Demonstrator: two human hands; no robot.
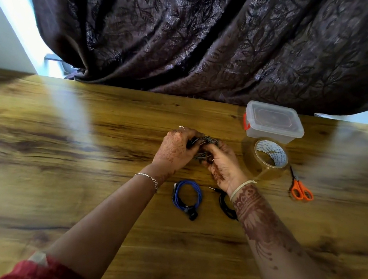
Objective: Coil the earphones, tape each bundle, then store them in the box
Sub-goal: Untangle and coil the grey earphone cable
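A coil of grey earphones (208, 140) is held between both hands just above the wooden table (80, 172). My left hand (177, 147) grips its left side with curled fingers. My right hand (222, 160) pinches its right side. Nearer to me a coiled blue earphone bundle (186, 197) lies flat on the table. A black earphone bundle (225, 203) lies to its right, partly hidden under my right wrist. The clear plastic box (274, 122) with a red latch stands at the back right with its lid on.
A roll of brown tape (267, 158) stands in front of the box. Orange-handled scissors (299, 188) lie to its right. A dark patterned curtain (215, 38) hangs behind the table's far edge.
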